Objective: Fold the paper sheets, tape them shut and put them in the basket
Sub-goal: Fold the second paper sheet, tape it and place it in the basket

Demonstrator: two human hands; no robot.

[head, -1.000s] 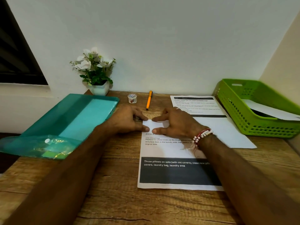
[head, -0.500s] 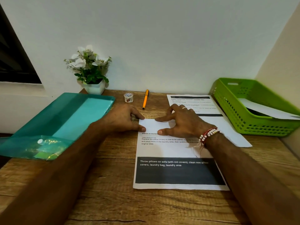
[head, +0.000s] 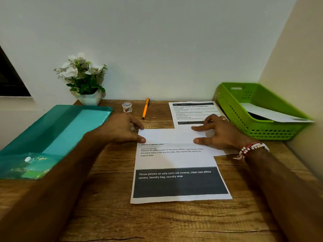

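Both hands press flat, grasping nothing, left hand (head: 122, 128) at nine o'clock and right hand (head: 218, 131) at three o'clock of the white printed paper sheet's (head: 174, 158) folded flap, crease running left-right across the wooden surface (head: 104, 215).

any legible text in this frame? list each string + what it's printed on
Near sheet, dark band: "Throw pillows on sofa (with old covers), clean new pillow covers, laundry bag, laundry area"
Near sheet, body: "Replace the pillow covers on the throw pillows, bag the old covers and place them in the laundry area, then restore the sofa to its original state"
Far sheet: too blurred.
Tape roll: pattern only.
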